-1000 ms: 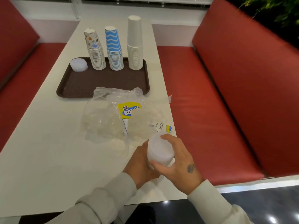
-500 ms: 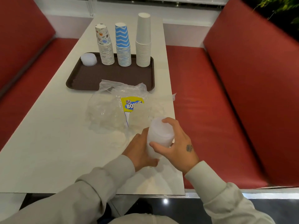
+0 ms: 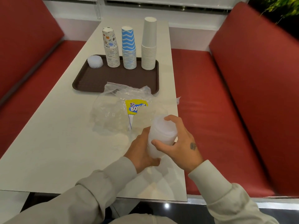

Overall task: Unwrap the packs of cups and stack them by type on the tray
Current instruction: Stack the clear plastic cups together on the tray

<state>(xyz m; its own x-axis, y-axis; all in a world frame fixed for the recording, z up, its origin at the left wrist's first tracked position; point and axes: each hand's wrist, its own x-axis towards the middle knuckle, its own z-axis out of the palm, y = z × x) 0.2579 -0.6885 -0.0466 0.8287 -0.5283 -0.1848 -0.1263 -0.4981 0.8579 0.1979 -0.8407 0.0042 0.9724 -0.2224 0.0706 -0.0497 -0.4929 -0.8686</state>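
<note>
Over the table's near edge, both hands (left (image 3: pixel 142 151), right (image 3: pixel 179 146)) grip the clear cup stack (image 3: pixel 160 133).

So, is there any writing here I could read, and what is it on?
"BON...": yellow-and-blue label on the crumpled clear plastic wrapper; later letters lost in a fold.
Too blurred to read: small round logo above it.
No readable words: stacked paper cups on the brown plastic tray, patterns only.
</note>
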